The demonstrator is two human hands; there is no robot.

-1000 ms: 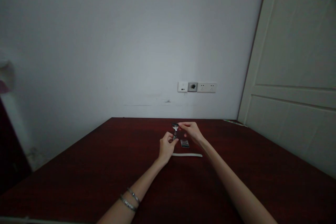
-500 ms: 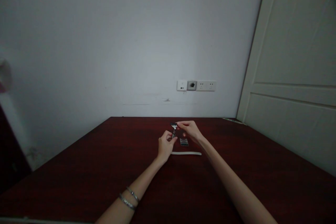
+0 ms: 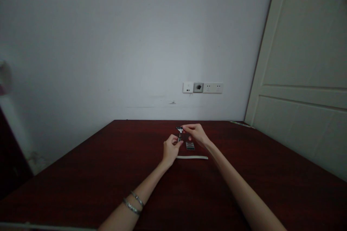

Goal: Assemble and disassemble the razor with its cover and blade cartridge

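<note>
The left hand (image 3: 170, 149) is gripping a razor (image 3: 179, 133) by its handle, upright above the dark red table (image 3: 108, 173), probably to steady it, while the right hand (image 3: 197, 133) is pinching its head. A small cartridge case (image 3: 190, 145) and a white strip (image 3: 193, 157) are lying just beside.

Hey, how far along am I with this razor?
Done: the razor is off the table, upright in your left hand. In hand: your right hand pinches its head. Left: the pack and white strip lie untouched; whether the head is seated is too small to tell.
</note>
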